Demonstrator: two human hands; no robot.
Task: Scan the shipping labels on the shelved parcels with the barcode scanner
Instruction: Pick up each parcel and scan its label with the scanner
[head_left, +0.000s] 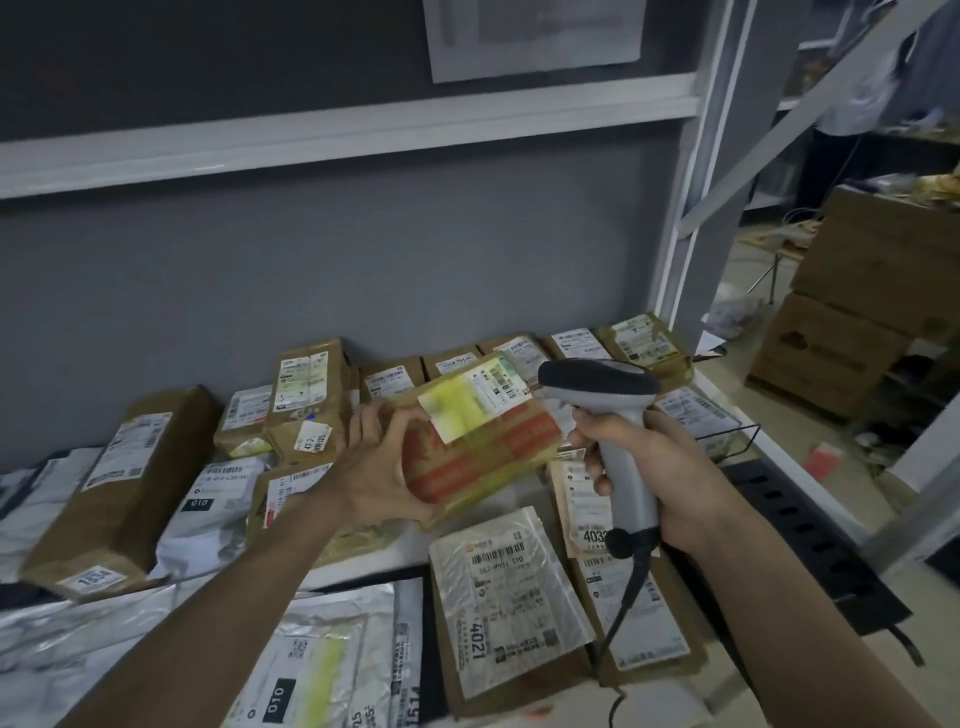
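Left hand (382, 467) grips a small brown carton (480, 441) by its left end, thumb under, fingers curled over the top edge — held up off the shelf (374, 558), tilted, above the other parcels. Carton has red printed bands, text too blurred to read. Its shipping label (475, 397) is white with a yellow-green smear over the left half; small barcode and QR-type square on the right half, not legible.

Right hand (654, 467) is wrapped round the handle of the barcode scanner (605, 410) — grey handle, dark head, head just beside the carton's right edge at label height. Black cable (621, 618) hangs from the handle's base.

Readable writing on the shelved parcels:
- flat brown parcel (511, 608) under the carton: "4021" in big digits, barcode, a line that looks like "SG7-0502 T70"
- parcel to its right (589, 512), partly behind the scanner: "403", rest hidden
- grey poly mailer (213, 512): black tag "010"
- silver mailer (322, 660) at bottom: "010" tag, "1514" on the edge
- long brown box (122, 493) at left: sticker looks like "1534", blurred
- upright brown parcel (306, 397) at rear: small red and white sticker, digits unclear

Row of small brown parcels with white labels along the grey back wall (363, 270), print too small to read.
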